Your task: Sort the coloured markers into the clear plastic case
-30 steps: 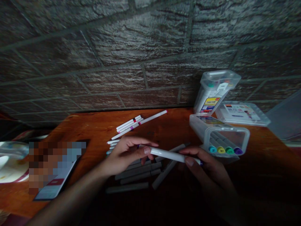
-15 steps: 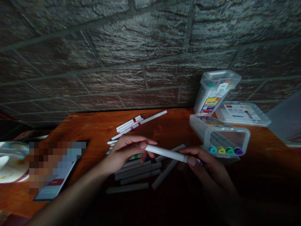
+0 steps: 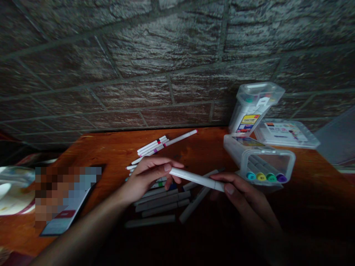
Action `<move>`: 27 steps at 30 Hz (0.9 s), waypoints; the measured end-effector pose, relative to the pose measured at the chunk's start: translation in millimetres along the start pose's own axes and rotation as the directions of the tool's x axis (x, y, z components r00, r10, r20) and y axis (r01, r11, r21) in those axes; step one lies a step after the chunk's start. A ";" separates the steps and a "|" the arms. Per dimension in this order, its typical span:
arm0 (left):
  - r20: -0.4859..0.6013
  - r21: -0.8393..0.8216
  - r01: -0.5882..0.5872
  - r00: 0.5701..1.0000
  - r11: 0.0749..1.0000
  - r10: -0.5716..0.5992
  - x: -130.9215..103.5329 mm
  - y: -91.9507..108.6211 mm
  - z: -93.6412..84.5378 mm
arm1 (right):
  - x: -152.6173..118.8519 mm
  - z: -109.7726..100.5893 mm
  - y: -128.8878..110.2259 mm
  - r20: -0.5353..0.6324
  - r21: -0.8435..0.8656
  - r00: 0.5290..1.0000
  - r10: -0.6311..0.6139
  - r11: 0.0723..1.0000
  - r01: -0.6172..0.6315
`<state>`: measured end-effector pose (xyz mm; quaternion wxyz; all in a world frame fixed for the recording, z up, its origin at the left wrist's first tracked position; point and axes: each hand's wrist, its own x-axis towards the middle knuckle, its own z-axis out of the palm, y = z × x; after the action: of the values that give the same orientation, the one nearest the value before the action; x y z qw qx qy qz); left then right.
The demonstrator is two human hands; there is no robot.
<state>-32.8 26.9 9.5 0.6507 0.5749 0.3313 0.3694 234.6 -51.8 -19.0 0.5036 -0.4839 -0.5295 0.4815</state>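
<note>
A white marker (image 3: 195, 177) is held level between my two hands, above the wooden table. My left hand (image 3: 152, 173) pinches its left end between thumb and fingers. At the other end, my right hand (image 3: 244, 195) grips the marker near a thin seam; that tip is hidden by the fingers. Below lie several loose white markers (image 3: 158, 201), some partly covered by my left hand. To the right, a clear plastic marker case (image 3: 233, 147) rests on its side with its open end toward me, holding markers with teal, yellow, green and purple ends.
Behind the lying case stands a closed clear case (image 3: 249, 111) full of markers, beside a flat plastic box (image 3: 290, 133). Thin white markers (image 3: 152, 146) lie farther back. A phone-like flat device (image 3: 69, 207) and a white container (image 3: 13, 195) are at left. A stone wall (image 3: 166, 74) borders the table.
The marker has shifted slightly left with both hands. My right fingers have slid toward its right end, and the dark purple tip seen there before is now out of sight.
</note>
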 end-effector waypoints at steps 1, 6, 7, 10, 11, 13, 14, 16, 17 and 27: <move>0.002 -0.007 -0.001 1.000 1.000 0.001 0.3 -0.4 0.0 | 0.0 -0.4 0.8 -0.002 -0.016 1.000 -0.010 1.000 0.010; -0.004 -0.064 -0.006 1.000 0.998 0.005 2.3 -0.9 2.7 | -1.6 -0.3 2.4 0.002 -0.017 1.000 0.003 1.000 -0.003; -0.007 -0.075 -0.003 1.000 0.997 0.003 2.6 -0.5 3.4 | -1.9 0.0 2.0 -0.001 -0.017 1.000 0.002 1.000 -0.002; -0.009 -0.097 0.001 1.000 0.995 -0.002 2.6 1.1 4.6 | -1.3 -0.3 0.3 0.002 -0.043 1.000 -0.019 0.999 0.020; -0.006 -0.102 0.002 1.000 0.995 -0.003 2.5 1.5 4.6 | -0.8 -1.0 0.2 0.003 -0.055 1.000 -0.028 0.998 0.028; 0.005 -0.116 0.005 1.000 0.993 -0.004 2.1 2.2 4.4 | 0.2 -3.2 1.2 0.005 -0.070 0.999 -0.040 0.997 0.040; 0.009 -0.123 0.008 1.000 0.992 -0.006 2.0 2.4 4.2 | 0.5 -4.6 2.1 0.007 -0.075 0.999 -0.039 0.996 0.039; 0.015 -0.137 0.012 1.000 0.991 -0.010 2.0 2.4 3.8 | 0.6 -6.8 4.0 0.032 -0.085 0.999 -0.032 0.996 0.035; 0.016 -0.142 0.014 1.000 0.990 -0.012 2.1 2.3 3.7 | 0.3 -7.2 4.4 0.042 -0.085 0.999 -0.031 0.996 0.035; 0.013 -0.167 0.012 1.000 0.986 -0.009 2.0 -0.3 -0.7 | -9.8 7.4 -6.8 -0.004 0.207 0.982 0.190 0.961 -0.185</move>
<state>-32.4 29.0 9.2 0.7004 0.5189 0.2982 0.3888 227.2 -62.2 -13.1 0.5094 -0.4830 -0.4227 0.5732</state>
